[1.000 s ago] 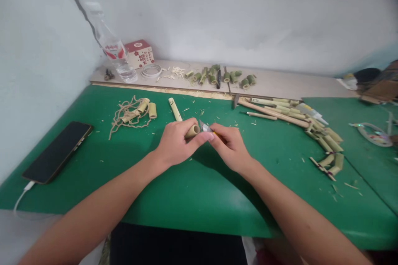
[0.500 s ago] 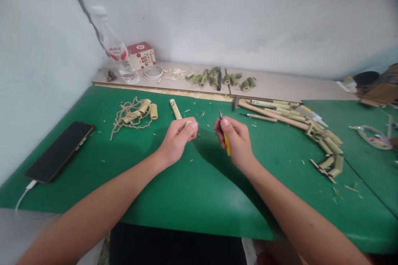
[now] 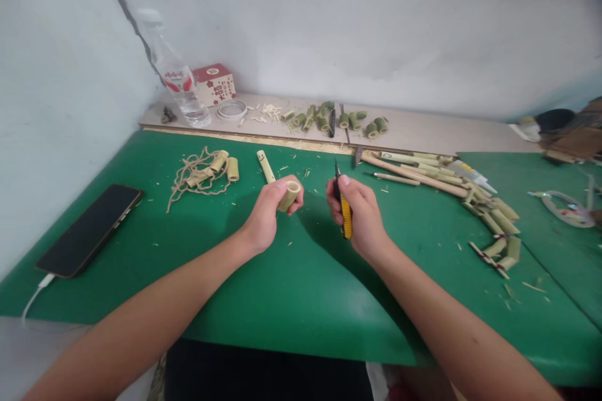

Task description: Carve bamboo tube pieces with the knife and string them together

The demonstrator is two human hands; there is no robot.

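Note:
My left hand [image 3: 268, 210] is closed around a short hollow bamboo piece [image 3: 288, 195], its open end facing up toward me. In my right hand [image 3: 361, 210] is a yellow and black utility knife [image 3: 346, 216], its blade pointing up and away from me. The two hands are apart above the green mat [image 3: 301, 301]. Just beyond my left hand lies a bamboo stick [image 3: 264, 165] with a face drawn near its top; its lower end is hidden. To the left, several cut bamboo pieces [image 3: 232, 169] lie with a tangled cord [image 3: 176, 188].
A hammer [image 3: 414, 172], bamboo sticks and tied bamboo segments [image 3: 503, 219] lie on the right. Along the back ledge stand a bottle [image 3: 181, 88], a box [image 3: 216, 84], a tape roll [image 3: 231, 109] and green bamboo pieces [image 3: 355, 120]. A phone [image 3: 89, 230] charges at left.
My left hand has turned the bamboo piece so that its hollow end now shows. My right hand has tilted the knife more upright, showing more of its yellow body.

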